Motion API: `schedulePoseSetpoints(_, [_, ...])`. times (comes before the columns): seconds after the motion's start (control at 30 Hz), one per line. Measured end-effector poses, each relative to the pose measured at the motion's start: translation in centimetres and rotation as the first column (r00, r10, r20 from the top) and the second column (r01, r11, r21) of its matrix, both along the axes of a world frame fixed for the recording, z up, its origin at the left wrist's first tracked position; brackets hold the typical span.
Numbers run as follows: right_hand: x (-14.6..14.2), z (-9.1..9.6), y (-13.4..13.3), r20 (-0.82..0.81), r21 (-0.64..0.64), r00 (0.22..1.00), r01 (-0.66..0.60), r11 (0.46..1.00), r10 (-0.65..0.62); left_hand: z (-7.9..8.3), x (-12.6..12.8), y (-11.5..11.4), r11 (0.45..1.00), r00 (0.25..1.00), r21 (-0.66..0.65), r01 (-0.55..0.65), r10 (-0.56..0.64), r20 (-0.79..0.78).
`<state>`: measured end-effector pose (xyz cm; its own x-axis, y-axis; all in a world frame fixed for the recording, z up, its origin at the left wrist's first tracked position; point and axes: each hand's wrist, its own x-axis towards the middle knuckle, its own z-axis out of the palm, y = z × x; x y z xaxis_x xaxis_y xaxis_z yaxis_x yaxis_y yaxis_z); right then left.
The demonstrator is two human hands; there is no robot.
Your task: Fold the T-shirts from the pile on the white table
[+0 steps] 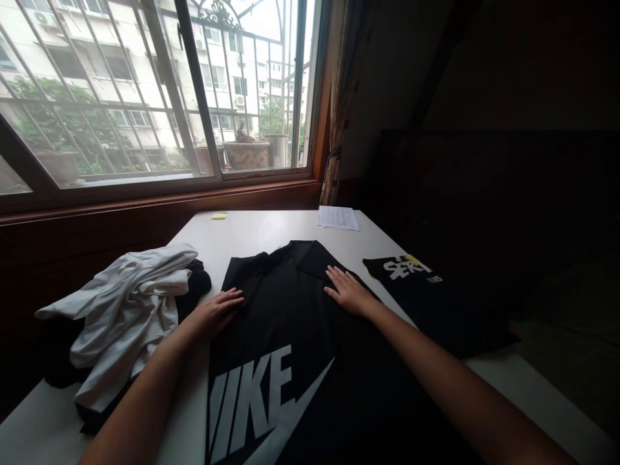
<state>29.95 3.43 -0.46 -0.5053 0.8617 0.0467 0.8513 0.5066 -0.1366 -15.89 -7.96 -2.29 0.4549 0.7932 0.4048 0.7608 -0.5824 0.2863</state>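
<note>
A black T-shirt (290, 310) with a large white logo lies spread on the white table (271, 229), collar pointing towards the window. My left hand (217, 310) rests flat on the shirt's left edge, fingers stretched out. My right hand (346, 290) lies flat on the upper right part of the shirt, fingers spread. Neither hand holds anything.
A crumpled white garment (126, 310) lies over dark clothing at the table's left. A folded black shirt (426, 290) with white and yellow print sits at the right. A paper sheet (338, 217) and a small yellow note (219, 216) lie near the barred window (159, 97).
</note>
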Motion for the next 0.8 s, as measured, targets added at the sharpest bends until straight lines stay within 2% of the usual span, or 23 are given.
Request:
schedulePoseSetpoints(0.07, [0.1,0.0,-0.3,0.004,0.005,1.000,0.001,1.000,-0.001,0.8,0.4,-0.4,1.000,1.000,-0.018,0.009,-0.009,-0.003])
schedulePoseSetpoints(0.17, [0.6,0.0,-1.3,0.013,0.017,1.000,0.011,1.000,-0.012,2.9,1.4,-1.4,0.998,1.000,-0.065,0.015,-0.015,-0.008])
schedulePoseSetpoints(0.3, [1.3,0.0,-3.4,0.015,0.020,0.999,0.041,0.999,-0.042,5.8,3.2,-2.9,0.991,1.000,-0.135,0.022,-0.024,-0.012])
schedulePoseSetpoints(0.4, [2.0,-0.1,-5.3,0.011,0.036,0.998,0.065,0.997,-0.066,7.1,4.2,-3.6,0.976,0.997,-0.205,0.071,-0.070,0.012])
schedulePoseSetpoints(0.53, [2.8,-0.1,-7.8,0.027,0.035,0.995,0.091,0.995,-0.092,7.7,4.9,-4.0,0.948,0.992,-0.292,0.125,-0.109,0.069])
schedulePoseSetpoints(0.67, [3.6,-0.2,-9.7,0.023,0.034,0.994,0.103,0.994,-0.104,7.6,5.7,-4.2,0.940,0.986,-0.308,0.145,-0.114,0.118])
schedulePoseSetpoints(0.8, [4.2,-0.2,-11.0,0.016,0.036,0.994,0.106,0.994,-0.107,6.8,5.9,-3.6,0.987,0.983,-0.161,-0.001,0.030,0.179])
